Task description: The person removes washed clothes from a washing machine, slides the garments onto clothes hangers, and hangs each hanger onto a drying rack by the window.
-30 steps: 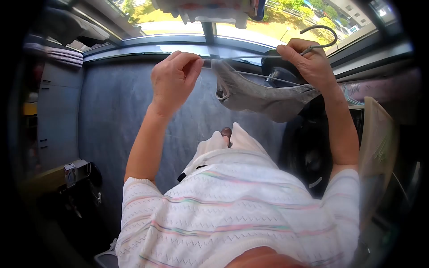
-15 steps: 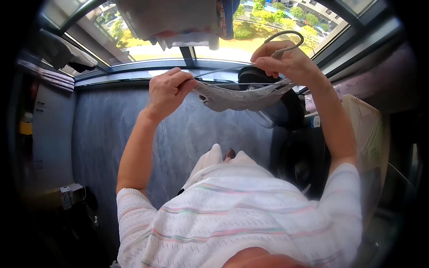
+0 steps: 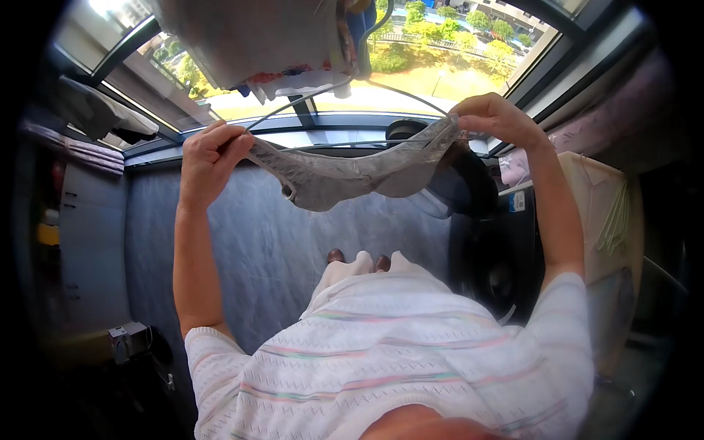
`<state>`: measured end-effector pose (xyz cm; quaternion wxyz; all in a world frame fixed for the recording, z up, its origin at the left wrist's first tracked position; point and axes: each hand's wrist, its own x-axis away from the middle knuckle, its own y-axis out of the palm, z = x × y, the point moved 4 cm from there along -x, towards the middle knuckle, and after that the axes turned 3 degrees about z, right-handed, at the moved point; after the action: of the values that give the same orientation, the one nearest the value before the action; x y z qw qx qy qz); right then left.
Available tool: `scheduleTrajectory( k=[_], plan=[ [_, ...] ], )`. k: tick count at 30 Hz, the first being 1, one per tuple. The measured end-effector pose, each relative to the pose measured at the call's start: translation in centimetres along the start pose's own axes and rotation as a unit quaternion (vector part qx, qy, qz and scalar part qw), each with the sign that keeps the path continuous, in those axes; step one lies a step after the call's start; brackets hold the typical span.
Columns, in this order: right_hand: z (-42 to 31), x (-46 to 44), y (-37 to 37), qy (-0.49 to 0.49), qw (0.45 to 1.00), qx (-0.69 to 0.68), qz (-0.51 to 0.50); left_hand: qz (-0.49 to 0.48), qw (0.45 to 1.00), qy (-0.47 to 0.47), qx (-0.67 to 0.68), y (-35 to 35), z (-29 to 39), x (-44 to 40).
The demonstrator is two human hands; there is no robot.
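A grey bra [image 3: 334, 178] is stretched between my two hands, hanging along a thin grey hanger [image 3: 330, 149]. My left hand [image 3: 214, 158] pinches its left end at the hanger's left corner. At the right corner, my right hand [image 3: 495, 121] has its fingers closed on the other end of the bra. The hanger's hook rises between my hands, near the hanging clothes at the top.
Clothes [image 3: 257, 44] hang at the top, before the window. Below on the right are a black machine [image 3: 491, 257] and a pale panel [image 3: 601, 213] with green hangers [image 3: 616, 220]. A cabinet [image 3: 92, 235] stands left, a small box [image 3: 130, 340] lower left.
My left hand has moved left and my right hand has shifted from beside the hook to the hanger's right corner. The bra is spread wider, and the hook now points up between my hands.
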<state>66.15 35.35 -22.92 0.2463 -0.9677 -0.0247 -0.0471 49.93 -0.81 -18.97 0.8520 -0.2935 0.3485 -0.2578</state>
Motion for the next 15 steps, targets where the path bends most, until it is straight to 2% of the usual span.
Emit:
scheduleTrajectory(
  k=[4,11,12,15],
  plan=[
    [-1.1,-1.9,0.7,-0.037,0.999,-0.033,0.005,0.014,1.0,-0.004,0.017,-1.3,-2.5,0.0],
    [-4.5,-8.5,4.7,-0.047,0.983,-0.154,0.083,0.036,0.995,-0.015,0.092,-5.4,-10.2,-2.3],
    [-4.3,-9.9,5.6,-0.023,0.969,-0.225,0.099,0.037,0.995,-0.023,0.085,-6.3,-12.0,-2.8],
    [-5.6,-13.1,7.7,-0.011,0.943,-0.302,0.142,0.075,0.996,-0.004,0.044,-8.4,-15.5,-4.3]
  ],
)
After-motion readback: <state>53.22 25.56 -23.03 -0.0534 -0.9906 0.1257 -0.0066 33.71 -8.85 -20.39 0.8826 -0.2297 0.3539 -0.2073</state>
